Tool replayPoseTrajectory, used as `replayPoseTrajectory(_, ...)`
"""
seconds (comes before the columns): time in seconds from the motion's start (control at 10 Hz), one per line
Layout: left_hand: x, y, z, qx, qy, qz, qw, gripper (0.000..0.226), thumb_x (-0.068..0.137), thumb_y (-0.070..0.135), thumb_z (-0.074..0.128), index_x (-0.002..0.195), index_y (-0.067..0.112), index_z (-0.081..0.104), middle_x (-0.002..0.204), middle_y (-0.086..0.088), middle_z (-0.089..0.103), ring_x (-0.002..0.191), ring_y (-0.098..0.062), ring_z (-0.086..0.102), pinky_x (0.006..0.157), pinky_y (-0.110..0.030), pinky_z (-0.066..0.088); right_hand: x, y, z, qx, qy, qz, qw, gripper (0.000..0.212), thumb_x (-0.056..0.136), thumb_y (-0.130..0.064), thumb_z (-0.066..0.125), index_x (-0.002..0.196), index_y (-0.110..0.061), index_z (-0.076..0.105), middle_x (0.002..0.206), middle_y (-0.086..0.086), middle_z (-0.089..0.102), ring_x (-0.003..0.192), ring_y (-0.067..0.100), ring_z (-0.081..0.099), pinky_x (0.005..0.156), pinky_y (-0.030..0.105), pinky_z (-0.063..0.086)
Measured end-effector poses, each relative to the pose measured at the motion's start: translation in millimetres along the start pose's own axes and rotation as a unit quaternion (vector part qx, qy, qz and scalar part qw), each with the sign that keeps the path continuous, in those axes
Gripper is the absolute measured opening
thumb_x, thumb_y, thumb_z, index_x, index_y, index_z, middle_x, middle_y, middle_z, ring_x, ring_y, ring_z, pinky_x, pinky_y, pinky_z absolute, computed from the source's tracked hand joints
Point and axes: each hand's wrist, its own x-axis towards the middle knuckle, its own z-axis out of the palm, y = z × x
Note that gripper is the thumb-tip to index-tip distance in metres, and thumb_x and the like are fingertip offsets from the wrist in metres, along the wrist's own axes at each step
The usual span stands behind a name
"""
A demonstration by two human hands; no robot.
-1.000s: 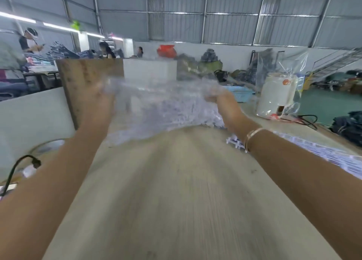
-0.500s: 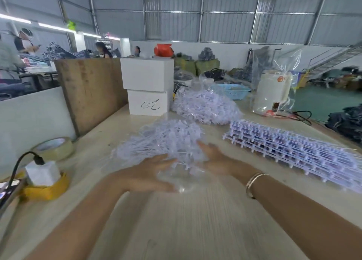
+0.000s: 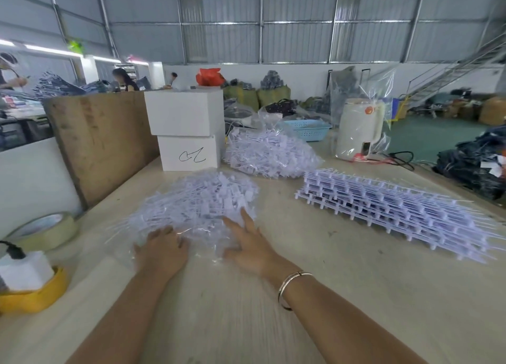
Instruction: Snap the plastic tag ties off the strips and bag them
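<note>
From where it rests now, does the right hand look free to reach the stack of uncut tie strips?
Probably yes: the right hand lies open on the bagged ties, and only bare table separates it from the strip stack.

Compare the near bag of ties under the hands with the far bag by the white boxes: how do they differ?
1. The near bag lies low and spread out; the far bag is mounded.
2. The left hand and right hand rest on the near bag; nothing touches the far bag.
3. The far bag's top stands up in a crumpled bunch; no such neck shows on the near bag.
Both are clear plastic holding loose white ties.
</note>
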Motion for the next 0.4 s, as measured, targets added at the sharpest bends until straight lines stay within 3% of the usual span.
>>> replayPoseTrajectory(0.1,-10.4,8.2,-2.2,0.086,0.086,0.032,0.992,0.039,0.093,0.035,0.039,0.128,0.021,0.050,0.146,0.004,0.034,0.139,-0.014,0.020,0.107,-0.047,0.024,-12.3,4.8,-13.4,0.132,0.031,0.003,0.991,0.073,0.084,-0.022,0.066,0.144,-0.039,0.028,0.157,-0.008,-0.012,0.144,0.015,0.014,0.111,0.026,0.025)
replayPoseTrajectory(0.2,-27.5,29.7,-7.7,0.146,0.137,0.052,0.978,0.052,0.089,0.033,0.049,0.137,0.020,0.034,0.152,0.000,0.018,0.143,-0.020,0.008,0.111,-0.053,0.008,-28.1,18.0,-26.1,-0.023,0.078,0.052,0.995,0.055,0.089,-0.029,0.056,0.140,-0.037,0.038,0.158,-0.003,0.002,0.144,0.018,0.013,0.116,0.035,0.008)
replayPoseTrajectory(0.3,-43.7,58.6,-13.1,0.073,0.165,0.123,0.976,0.057,0.081,0.033,0.059,0.132,0.022,0.035,0.149,0.000,0.024,0.141,-0.021,0.015,0.113,-0.050,0.004,-49.5,28.6,-33.8,-0.150,0.051,0.113,0.981,0.052,0.093,-0.038,0.042,0.144,-0.041,0.028,0.159,0.001,0.001,0.145,0.024,0.004,0.115,0.049,-0.006)
replayPoseTrajectory(0.4,-64.8,92.2,-10.6,0.037,0.120,0.260,0.957,0.052,0.080,0.021,0.053,0.131,0.025,0.044,0.144,0.004,0.035,0.135,-0.018,0.029,0.114,-0.043,0.016,-70.5,26.8,-35.6,-0.162,0.012,0.118,0.980,0.055,0.096,-0.041,0.034,0.147,-0.038,0.016,0.159,0.003,0.002,0.145,0.026,0.004,0.116,0.052,-0.003)
